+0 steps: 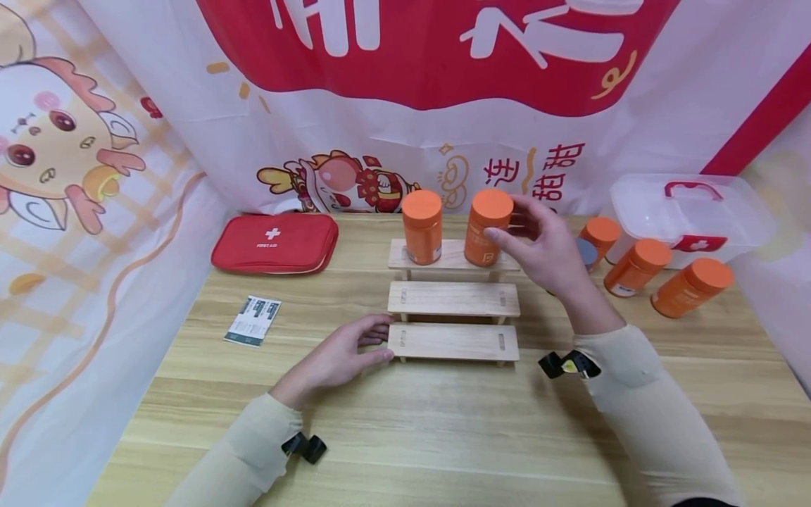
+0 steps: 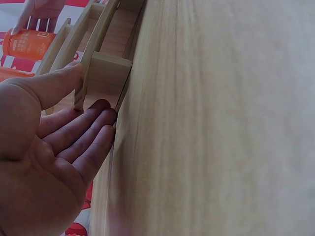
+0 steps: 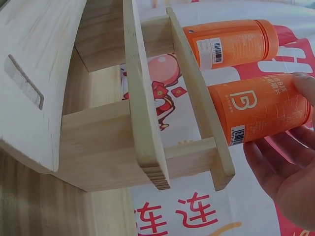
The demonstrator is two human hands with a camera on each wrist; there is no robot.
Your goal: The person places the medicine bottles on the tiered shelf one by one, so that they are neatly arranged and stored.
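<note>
A three-step wooden display rack (image 1: 453,298) stands mid-table. On its top step are two orange supplement bottles with orange lids, standing side by side. My right hand (image 1: 551,246) grips the right-hand bottle (image 1: 483,239), thumb at the front and fingers round the far side; the bottle's base is at the top step in the right wrist view. The left-hand bottle (image 1: 422,236) stands untouched. Down at the lowest step's left end, my left hand (image 1: 338,355) pinches the plank, its thumb (image 2: 61,83) on the upper edge and the index finger beneath.
Several more orange bottles (image 1: 692,287) stand at the right, one with a grey-blue lid (image 1: 587,252). Behind them sits a clear plastic first aid box (image 1: 690,211). At left lie a red first aid pouch (image 1: 275,243) and a printed card (image 1: 253,320). A printed cloth hangs behind.
</note>
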